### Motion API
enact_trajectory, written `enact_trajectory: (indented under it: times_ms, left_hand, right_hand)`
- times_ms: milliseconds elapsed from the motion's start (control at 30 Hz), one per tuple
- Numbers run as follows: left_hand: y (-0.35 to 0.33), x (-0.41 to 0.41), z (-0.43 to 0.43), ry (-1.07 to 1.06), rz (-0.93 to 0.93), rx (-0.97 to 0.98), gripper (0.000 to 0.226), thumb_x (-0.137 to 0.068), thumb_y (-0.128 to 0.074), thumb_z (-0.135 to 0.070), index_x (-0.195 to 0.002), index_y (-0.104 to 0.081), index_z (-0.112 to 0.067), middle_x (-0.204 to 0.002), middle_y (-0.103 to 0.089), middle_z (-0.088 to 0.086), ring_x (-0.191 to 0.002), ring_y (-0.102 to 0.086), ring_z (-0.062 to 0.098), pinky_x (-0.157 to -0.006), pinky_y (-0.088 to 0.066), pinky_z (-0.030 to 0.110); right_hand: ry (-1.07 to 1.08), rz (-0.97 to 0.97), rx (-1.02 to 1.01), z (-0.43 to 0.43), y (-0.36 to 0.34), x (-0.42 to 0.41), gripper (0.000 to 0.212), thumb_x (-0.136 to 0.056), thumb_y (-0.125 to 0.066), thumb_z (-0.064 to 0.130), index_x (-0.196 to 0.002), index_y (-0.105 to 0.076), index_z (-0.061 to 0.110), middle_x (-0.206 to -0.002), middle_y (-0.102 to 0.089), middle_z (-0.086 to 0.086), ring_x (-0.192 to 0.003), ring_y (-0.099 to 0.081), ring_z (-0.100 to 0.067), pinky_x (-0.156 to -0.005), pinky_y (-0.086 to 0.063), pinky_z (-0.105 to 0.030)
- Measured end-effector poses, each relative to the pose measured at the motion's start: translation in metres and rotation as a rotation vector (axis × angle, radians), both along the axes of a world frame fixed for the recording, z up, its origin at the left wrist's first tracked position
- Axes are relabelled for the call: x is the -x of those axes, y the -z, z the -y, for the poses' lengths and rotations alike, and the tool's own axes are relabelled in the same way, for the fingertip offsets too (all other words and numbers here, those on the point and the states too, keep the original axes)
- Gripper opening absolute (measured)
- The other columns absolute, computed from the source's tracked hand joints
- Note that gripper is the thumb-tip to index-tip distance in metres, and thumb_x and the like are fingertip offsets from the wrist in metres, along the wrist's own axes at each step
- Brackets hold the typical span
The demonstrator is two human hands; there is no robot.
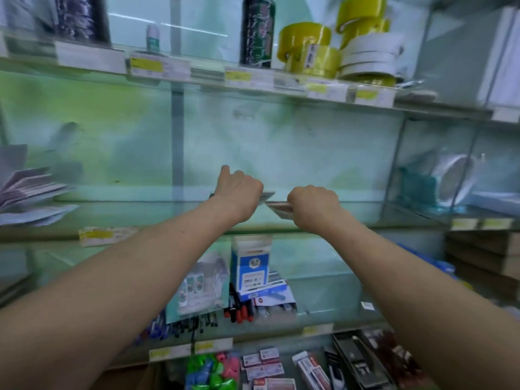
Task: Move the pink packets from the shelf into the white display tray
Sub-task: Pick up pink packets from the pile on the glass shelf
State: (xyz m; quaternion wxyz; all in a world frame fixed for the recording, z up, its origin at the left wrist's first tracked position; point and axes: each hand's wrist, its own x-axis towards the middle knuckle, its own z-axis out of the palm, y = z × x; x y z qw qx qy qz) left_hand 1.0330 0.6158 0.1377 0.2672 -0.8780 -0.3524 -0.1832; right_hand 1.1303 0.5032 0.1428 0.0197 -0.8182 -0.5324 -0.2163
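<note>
Both my arms reach onto the middle glass shelf (168, 218). My left hand (239, 190) is curled over a thin flat packet whose pale edge (267, 196) sticks out to the right of my knuckles. My right hand (313, 205) grips a flat pinkish packet (278, 209) that pokes out to its left, low over the glass. The two packets almost meet between my hands. The frame is blurred, so the packets' print is unreadable. No white display tray is in view.
The shelf above carries yellow tape rolls (306, 46), white tape rolls (368, 57) and a dark roll (257, 32). Booklets (31, 192) lie at the left of my shelf. Below stand a blue-and-white box (251, 266), markers (239, 311) and small packs (264, 367).
</note>
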Motion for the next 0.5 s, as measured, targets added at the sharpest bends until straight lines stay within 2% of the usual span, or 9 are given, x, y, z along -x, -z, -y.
enact_trajectory:
  times_ms: [167, 333, 433, 500]
  left_hand:
    - [0.006, -0.036, 0.065, 0.094, -0.018, 0.006, 0.016, -0.093, -0.047, -0.014, -0.098, -0.059, -0.023, -0.104, -0.064, 0.001, -0.104, -0.053, 0.024, -0.092, -0.029, 0.037]
    - [0.023, -0.076, 0.128, 0.212, -0.059, 0.007, 0.017, -0.091, -0.047, -0.01, -0.084, -0.049, -0.026, -0.1, -0.064, 0.001, -0.1, -0.052, 0.024, -0.091, -0.028, 0.039]
    - [0.033, -0.1, 0.167, 0.287, -0.094, 0.023, 0.017, -0.095, -0.044, -0.014, -0.083, -0.048, -0.026, -0.1, -0.064, 0.001, -0.101, -0.053, 0.025, -0.093, -0.028, 0.038]
    - [0.04, -0.115, 0.192, 0.332, -0.114, 0.006, 0.016, -0.093, -0.046, -0.013, -0.084, -0.051, -0.026, -0.101, -0.065, 0.0, -0.102, -0.054, 0.024, -0.094, -0.028, 0.038]
  right_hand:
    - [0.097, -0.038, -0.023, 0.066, 0.012, -0.029, 0.027, -0.088, -0.05, 0.007, -0.113, -0.057, 0.013, -0.112, -0.061, -0.009, -0.102, -0.059, -0.03, -0.072, -0.036, -0.031]
    - [0.225, -0.082, -0.023, 0.138, 0.028, -0.057, 0.027, -0.088, -0.052, 0.011, -0.114, -0.059, 0.016, -0.116, -0.062, -0.008, -0.106, -0.06, -0.029, -0.074, -0.039, -0.028]
    - [0.299, -0.143, -0.014, 0.181, 0.039, -0.071, 0.027, -0.09, -0.055, 0.016, -0.116, -0.059, 0.015, -0.122, -0.06, -0.009, -0.112, -0.059, -0.029, -0.086, -0.045, -0.032]
    - [0.348, -0.187, -0.006, 0.208, 0.047, -0.081, 0.027, -0.092, -0.054, 0.02, -0.118, -0.059, 0.013, -0.124, -0.06, -0.01, -0.114, -0.058, -0.03, -0.089, -0.045, -0.033]
